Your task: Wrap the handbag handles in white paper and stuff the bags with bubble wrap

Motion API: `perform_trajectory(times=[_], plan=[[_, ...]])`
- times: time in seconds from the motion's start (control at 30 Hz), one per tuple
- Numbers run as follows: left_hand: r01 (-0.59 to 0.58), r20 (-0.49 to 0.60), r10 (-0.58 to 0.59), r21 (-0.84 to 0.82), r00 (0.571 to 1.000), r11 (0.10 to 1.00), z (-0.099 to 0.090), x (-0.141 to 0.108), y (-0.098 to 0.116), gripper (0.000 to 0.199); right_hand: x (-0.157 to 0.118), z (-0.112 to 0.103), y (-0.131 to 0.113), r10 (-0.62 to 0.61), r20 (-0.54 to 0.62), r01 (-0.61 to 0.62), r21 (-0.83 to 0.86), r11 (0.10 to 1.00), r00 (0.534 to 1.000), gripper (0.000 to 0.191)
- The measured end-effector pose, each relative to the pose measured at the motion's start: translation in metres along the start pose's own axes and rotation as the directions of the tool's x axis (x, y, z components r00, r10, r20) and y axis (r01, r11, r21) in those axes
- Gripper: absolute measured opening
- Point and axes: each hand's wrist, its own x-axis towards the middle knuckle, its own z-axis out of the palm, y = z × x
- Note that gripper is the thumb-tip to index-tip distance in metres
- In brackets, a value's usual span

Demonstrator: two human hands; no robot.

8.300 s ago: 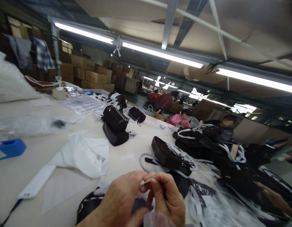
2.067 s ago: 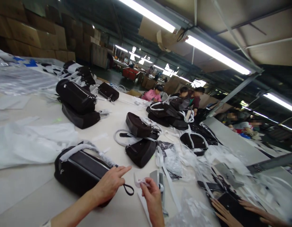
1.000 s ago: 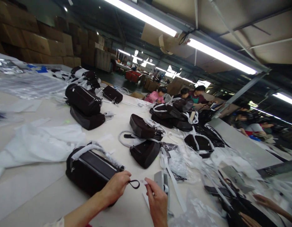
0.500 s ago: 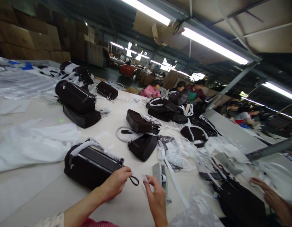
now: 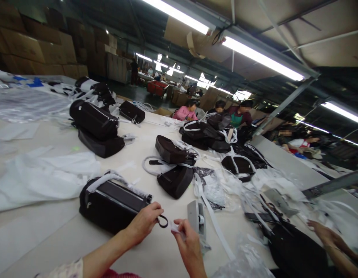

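A dark handbag (image 5: 112,204) lies on the white table before me, its handle (image 5: 105,178) wrapped in white padding. At the bag's right end my left hand (image 5: 148,221) is closed on a thin black strap loop (image 5: 163,221), whose curved end sticks out past the fingers. Just right of it my right hand (image 5: 188,238) pinches a small piece of clear film (image 5: 175,226) between thumb and fingers. A gap separates the film from the loop. Behind my right hand stands a grey tape dispenser (image 5: 197,218).
More dark handbags (image 5: 175,179) lie farther back, some stacked. White wrapping sheets (image 5: 45,177) cover the left side. Plastic bags (image 5: 245,258) and a long white strip (image 5: 215,220) lie to the right. A co-worker's hands (image 5: 329,235) are over a dark bag (image 5: 297,247) at far right.
My right hand has moved slightly left, bringing the film closer to the strap loop. My left hand keeps its hold at nearly the same spot.
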Motion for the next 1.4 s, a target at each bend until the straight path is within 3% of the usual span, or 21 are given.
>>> perform_trajectory(times=[0.1, 0.3, 0.5, 0.6, 0.67, 0.83, 1.0, 1.13, 1.27, 1.4], plan=[[-0.003, 0.045, 0.005, -0.044, 0.999, 0.999, -0.005, 0.001, -0.001, 0.025, -0.001, 0.0, 0.0, -0.001, 0.032, 0.0, 0.007, 1.0, 0.999, 0.01], [-0.027, 0.073, 0.018, 0.127, 0.997, 0.992, 0.005, 0.002, 0.0, 0.026, 0.0, -0.004, -0.001, 0.052, 0.016, -0.052, -0.026, 0.998, 0.999, 0.011], [-0.06, 0.064, 0.051, 0.148, 0.997, 0.987, 0.007, 0.001, 0.0, 0.03, -0.001, -0.01, -0.001, 0.164, -0.016, -0.163, 0.035, 0.986, 0.986, 0.014], [-0.048, 0.05, 0.041, 0.144, 0.998, 0.988, 0.008, 0.002, 0.0, 0.032, 0.0, -0.002, -0.008, 0.255, 0.002, -0.253, 0.133, 0.958, 0.967, 0.048], [-0.03, 0.042, 0.024, 0.154, 0.999, 0.988, 0.01, 0.002, 0.001, 0.029, 0.003, 0.007, -0.015, 0.273, 0.038, -0.276, 0.163, 0.947, 0.961, 0.058], [0.004, 0.051, -0.013, 0.179, 0.999, 0.984, 0.013, 0.002, 0.004, 0.029, 0.013, 0.023, -0.033, 0.174, 0.086, -0.187, 0.188, 0.964, 0.981, 0.024], [-0.009, 0.032, 0.002, 0.21, 0.999, 0.978, 0.008, 0.006, 0.005, 0.023, 0.02, 0.017, -0.04, 0.061, 0.129, -0.084, 0.182, 0.98, 0.99, 0.011], [-0.039, 0.086, 0.019, 0.23, 0.996, 0.972, -0.004, 0.008, 0.002, 0.009, 0.024, 0.006, -0.038, -0.008, 0.106, 0.006, 0.024, 1.0, 0.994, 0.014], [-0.007, 0.104, -0.007, 0.132, 0.995, 0.991, -0.017, 0.002, -0.013, 0.03, 0.025, 0.0, -0.031, 0.021, 0.137, -0.012, -0.067, 0.998, 0.99, 0.012], [-0.045, 0.133, 0.042, 0.025, 0.99, 0.999, -0.022, -0.005, -0.026, 0.032, 0.025, -0.001, -0.028, 0.06, 0.128, -0.046, -0.113, 0.993, 0.99, 0.016]])
